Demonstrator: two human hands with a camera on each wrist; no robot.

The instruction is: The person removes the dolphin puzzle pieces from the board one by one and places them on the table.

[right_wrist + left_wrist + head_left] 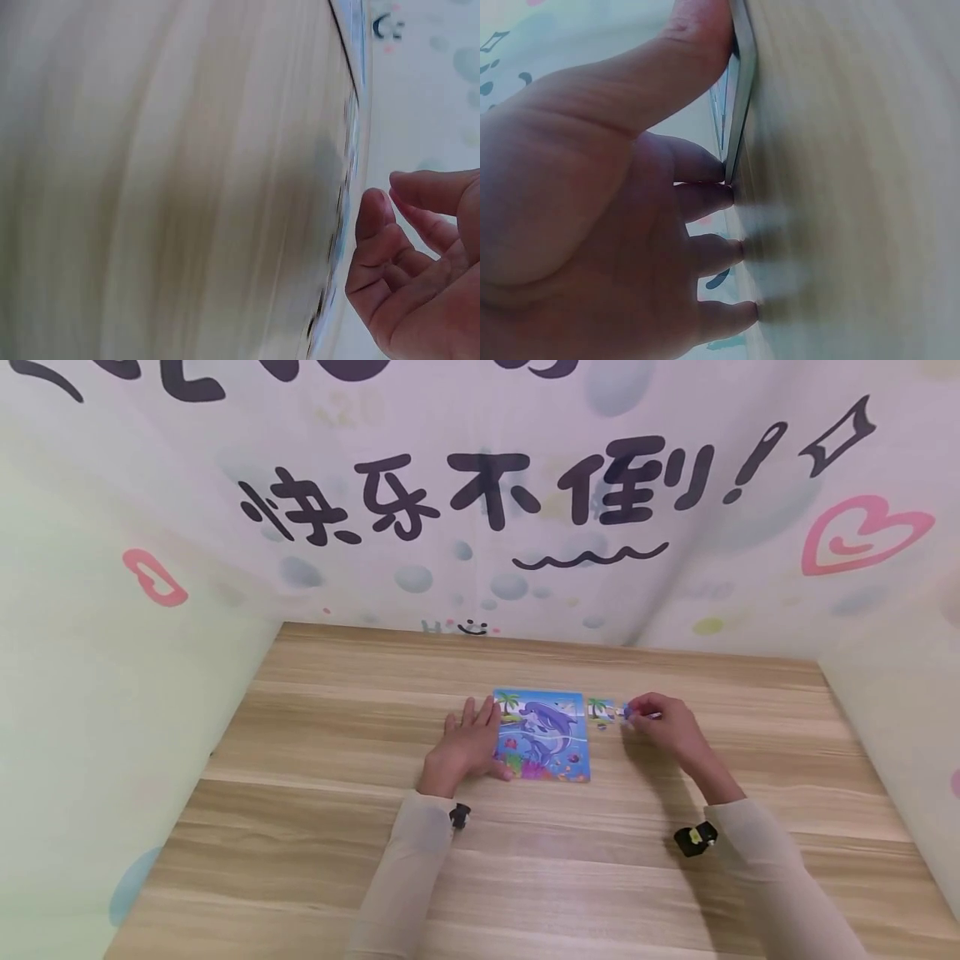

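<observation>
A flat dolphin jigsaw puzzle (543,735) with a blue border lies on the table in the head view. My left hand (468,747) rests along its left side, fingers spread, and the thumb touches near its lower-left corner. In the left wrist view the fingertips (744,311) meet the tabletop beside the board's edge (740,112). Right of the puzzle lies a puzzle piece with a palm tree (598,710). My right hand (667,722) hovers over the small pieces there, fingers loosely bent. The right wrist view shows nothing between thumb and fingers.
The wood-grain table (525,877) meets a printed cloth backdrop (465,585) at the back and pale cloth walls at both sides. A black wrist camera (696,838) sits on the right wrist, another (460,816) on the left.
</observation>
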